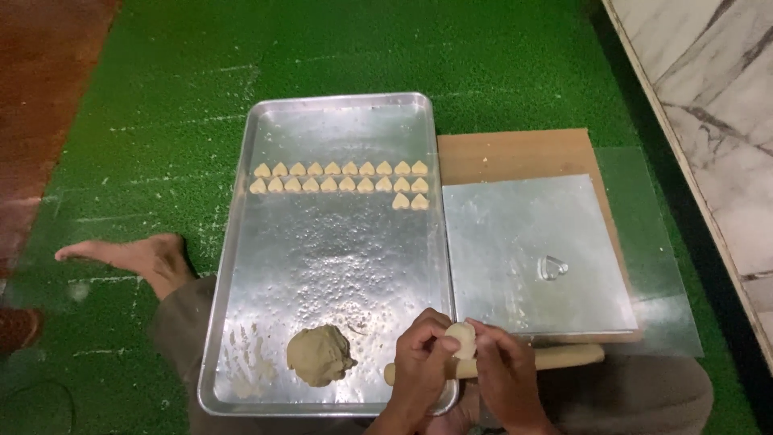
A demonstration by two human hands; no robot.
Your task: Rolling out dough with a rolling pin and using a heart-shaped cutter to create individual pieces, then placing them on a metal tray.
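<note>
My left hand (419,354) and my right hand (506,372) meet at the bottom centre, both closed around a small pale ball of dough (461,338). Under my hands lies a wooden rolling pin (564,357). A larger lump of dough (320,354) rests in the near part of a big metal tray (241,266). Several heart-shaped dough pieces (342,177) sit in rows across the tray's far half. To the right, a shiny square sheet (515,242) lies on a wooden board (515,153), with a clear heart-shaped cutter (552,267) on it.
Everything sits on green artificial turf (161,97) sprinkled with flour. My bare foot (133,258) rests to the left of the tray. A marble floor (717,105) borders the turf at the right. A red-brown surface (40,97) lies at the far left.
</note>
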